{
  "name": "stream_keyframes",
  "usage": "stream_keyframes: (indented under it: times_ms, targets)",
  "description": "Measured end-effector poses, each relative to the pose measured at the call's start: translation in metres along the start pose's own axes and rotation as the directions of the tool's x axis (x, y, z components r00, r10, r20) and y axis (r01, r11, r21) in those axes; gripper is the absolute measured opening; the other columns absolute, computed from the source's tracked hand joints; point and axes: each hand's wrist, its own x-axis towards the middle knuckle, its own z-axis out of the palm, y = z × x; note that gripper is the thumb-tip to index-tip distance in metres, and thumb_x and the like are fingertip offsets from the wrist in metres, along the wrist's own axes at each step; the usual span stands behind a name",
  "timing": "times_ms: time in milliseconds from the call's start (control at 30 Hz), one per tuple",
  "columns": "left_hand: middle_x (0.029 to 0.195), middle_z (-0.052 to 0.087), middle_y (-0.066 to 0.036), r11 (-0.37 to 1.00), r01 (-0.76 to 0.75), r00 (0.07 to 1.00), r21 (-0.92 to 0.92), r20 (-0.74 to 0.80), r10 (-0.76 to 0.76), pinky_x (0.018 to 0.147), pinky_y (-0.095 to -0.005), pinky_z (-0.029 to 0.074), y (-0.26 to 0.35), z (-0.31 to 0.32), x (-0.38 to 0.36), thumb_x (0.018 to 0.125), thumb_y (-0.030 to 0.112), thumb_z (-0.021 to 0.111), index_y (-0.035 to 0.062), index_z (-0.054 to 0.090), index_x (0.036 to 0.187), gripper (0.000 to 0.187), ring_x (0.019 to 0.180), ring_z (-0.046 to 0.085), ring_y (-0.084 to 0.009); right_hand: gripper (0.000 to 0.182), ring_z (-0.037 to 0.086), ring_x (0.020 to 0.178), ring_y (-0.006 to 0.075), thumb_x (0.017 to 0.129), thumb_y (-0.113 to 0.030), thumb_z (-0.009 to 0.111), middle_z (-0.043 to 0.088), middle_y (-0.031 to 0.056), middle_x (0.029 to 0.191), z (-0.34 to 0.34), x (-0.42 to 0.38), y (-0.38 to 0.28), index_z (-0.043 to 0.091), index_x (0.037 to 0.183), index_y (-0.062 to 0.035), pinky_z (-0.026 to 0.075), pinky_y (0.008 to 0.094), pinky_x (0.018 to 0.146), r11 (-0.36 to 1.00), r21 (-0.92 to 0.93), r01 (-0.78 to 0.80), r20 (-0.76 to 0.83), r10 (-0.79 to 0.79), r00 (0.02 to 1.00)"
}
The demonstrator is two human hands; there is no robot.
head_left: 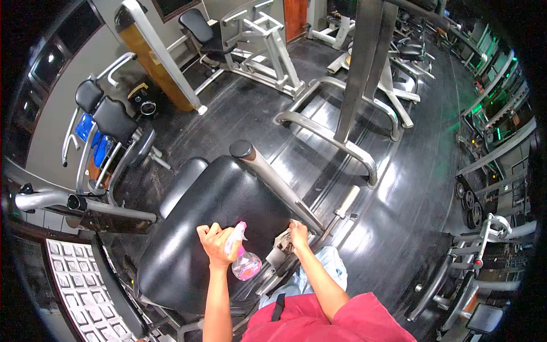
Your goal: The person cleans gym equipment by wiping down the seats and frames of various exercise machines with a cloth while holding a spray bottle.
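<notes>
My left hand (pixel 219 244) is closed around the neck of a clear spray bottle (pixel 247 266) with a pink and white trigger head. It holds the bottle above a large black padded bench (pixel 213 194), tilted slightly. At the pad's right edge, my right hand (pixel 298 235) grips a crumpled pale cloth (pixel 281 241), partly hidden by the fingers. Beside that hand rises a silver metal post (pixel 279 182) with a black end cap.
Silver-framed machines stand ahead, with a curved tube base (pixel 330 134) on the dark floor (pixel 399 228). A black padded seat (pixel 117 119) with blue material is at left. Weight plates (pixel 468 200) and racks line the right. A white patterned panel (pixel 80 285) lies lower left.
</notes>
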Motion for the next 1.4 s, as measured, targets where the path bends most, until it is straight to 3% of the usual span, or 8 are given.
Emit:
stream_keyframes:
  times_ms: [267,433,533,733,833,867,1067,1400]
  targets:
    - [0.056,0.052,0.000,0.999,0.027,0.999,-0.025,0.022,-0.026,0.072,-0.0374,0.027,0.003,-0.002,0.000,0.076,0.042,0.058,0.0150,0.070,0.070,0.031,0.056,0.038,-0.0196,0.033,0.059,0.107,0.0374,0.099,-0.026,0.049,0.064,0.0207,0.109,-0.008,-0.053,-0.057,0.064,0.111,0.0008,0.045,0.0423,0.094,0.920,-0.260,0.292,-0.204,-0.348,0.915]
    - [0.057,0.055,0.001,0.999,0.027,1.000,-0.031,0.002,-0.027,0.071,-0.0371,0.027,0.003,0.000,0.000,0.076,0.041,0.058,0.0160,0.071,0.071,0.029,0.055,0.037,-0.0191,0.028,0.061,0.101,0.0381,0.098,-0.022,0.049,0.065,0.0194,0.105,-0.020,-0.027,-0.088,0.067,0.107,-0.0019,0.046,0.0440,0.090,0.753,-0.328,0.570,-0.043,-0.615,0.787]
    - [0.058,0.057,0.002,0.999,0.027,1.000,-0.029,0.003,-0.027,0.070,-0.0367,0.028,0.005,0.000,0.001,0.074,0.040,0.059,0.0162,0.071,0.071,0.027,0.054,0.038,-0.0186,0.029,0.060,0.101,0.0393,0.097,-0.024,0.050,0.065,0.0205,0.105,-0.021,-0.027,-0.144,0.067,0.107,-0.0035,0.046,0.0451,0.090,0.758,-0.393,0.520,0.073,-0.538,0.840]
    - [0.061,0.061,0.004,0.999,0.007,1.000,-0.033,-0.017,-0.007,0.069,-0.0364,0.028,0.004,0.001,0.000,0.068,0.037,0.062,0.0169,0.072,0.071,0.022,0.054,0.040,-0.0171,0.030,0.062,0.098,0.0397,0.096,-0.028,0.052,0.066,0.0210,0.103,0.012,-0.037,-0.222,0.069,0.105,-0.0056,0.048,0.0459,0.085,0.635,-0.341,0.693,0.234,-0.656,0.717]
    - [0.062,0.062,0.005,0.999,0.018,1.000,-0.045,0.002,-0.018,0.070,-0.0364,0.028,0.002,0.002,-0.003,0.068,0.037,0.062,0.0177,0.072,0.071,0.022,0.054,0.040,-0.0167,0.030,0.063,0.095,0.0390,0.095,-0.029,0.055,0.066,0.0209,0.101,0.006,-0.033,-0.214,0.069,0.106,-0.0052,0.048,0.0441,0.083,0.659,-0.176,0.731,0.235,-0.693,0.682]
    - [0.062,0.062,0.005,0.999,0.029,0.999,-0.035,0.031,-0.028,0.070,-0.0365,0.028,0.002,0.001,-0.004,0.069,0.037,0.063,0.0184,0.072,0.071,0.021,0.054,0.040,-0.0162,0.029,0.064,0.093,0.0381,0.094,-0.027,0.057,0.066,0.0205,0.097,0.001,-0.029,-0.201,0.069,0.106,-0.0044,0.048,0.0427,0.081,0.719,-0.223,0.659,0.210,-0.624,0.752]
    - [0.057,0.054,0.005,0.999,0.021,1.000,-0.028,0.003,-0.021,0.067,-0.0359,0.028,0.006,0.002,0.000,0.069,0.035,0.065,0.0211,0.070,0.077,0.017,0.056,0.042,-0.0153,0.032,0.064,0.088,0.0398,0.095,-0.030,0.055,0.067,0.0206,0.093,-0.030,-0.032,-0.165,0.070,0.104,-0.0030,0.048,0.0432,0.079,0.745,-0.391,0.541,0.190,-0.510,0.839]
    - [0.055,0.053,0.003,1.000,0.015,1.000,-0.014,-0.015,-0.015,0.068,-0.0370,0.030,0.008,0.005,0.003,0.072,0.037,0.066,0.0197,0.066,0.072,0.017,0.059,0.043,-0.0173,0.028,0.063,0.097,0.0419,0.094,-0.027,0.055,0.067,0.0204,0.102,0.034,-0.040,-0.275,0.068,0.106,-0.0044,0.048,0.0458,0.083,0.545,-0.341,0.766,0.288,-0.715,0.637]
